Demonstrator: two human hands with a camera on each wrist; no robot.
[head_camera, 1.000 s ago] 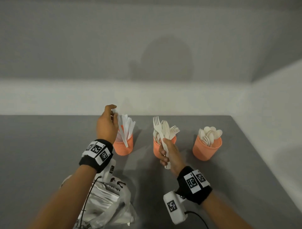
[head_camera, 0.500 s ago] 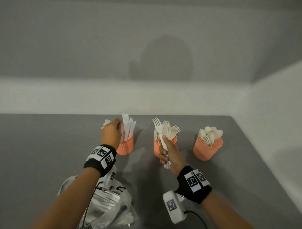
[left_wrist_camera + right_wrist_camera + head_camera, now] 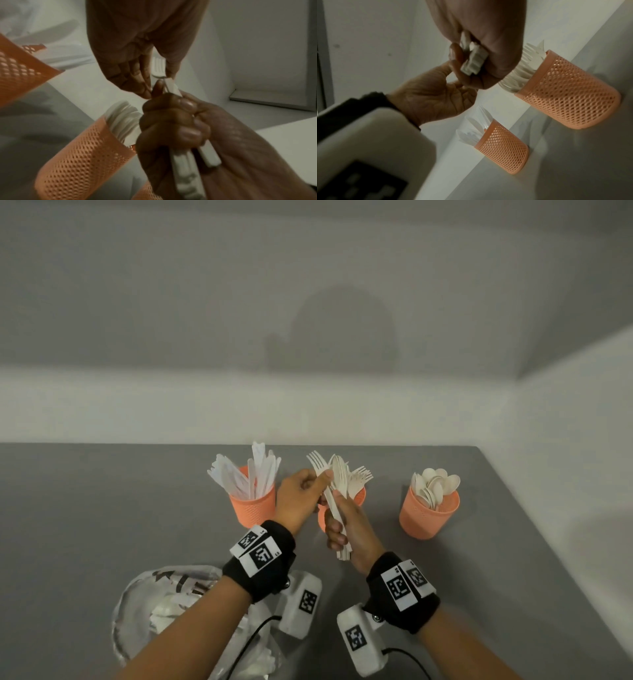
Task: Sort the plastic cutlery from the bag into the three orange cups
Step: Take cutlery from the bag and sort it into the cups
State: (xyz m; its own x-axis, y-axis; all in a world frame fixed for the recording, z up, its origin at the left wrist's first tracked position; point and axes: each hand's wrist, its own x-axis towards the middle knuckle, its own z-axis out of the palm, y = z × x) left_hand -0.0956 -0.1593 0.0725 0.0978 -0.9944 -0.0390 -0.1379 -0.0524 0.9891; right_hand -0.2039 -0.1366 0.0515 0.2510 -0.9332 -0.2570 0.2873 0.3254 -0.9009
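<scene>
Three orange mesh cups stand in a row on the grey table. The left cup (image 3: 255,510) holds knives, the middle cup (image 3: 358,498) forks, the right cup (image 3: 430,517) spoons. In front of the middle cup my right hand (image 3: 337,529) grips a bundle of white cutlery (image 3: 339,505) by the handles, heads up. My left hand (image 3: 323,475) pinches the neck of one fork (image 3: 317,462) in that bundle. In the left wrist view the fork (image 3: 158,66) sits between thumb and fingers. The handle ends (image 3: 474,60) show in the right wrist view.
A crumpled clear plastic bag (image 3: 164,607) with more white cutlery lies at the near left, under my left forearm. Walls close the table at the back and right. The grey tabletop (image 3: 102,525) stretches to the left of the cups.
My left hand let go of the knives at the left cup and moved right to the bundle, where it now pinches a fork. The right hand has stayed in place.
</scene>
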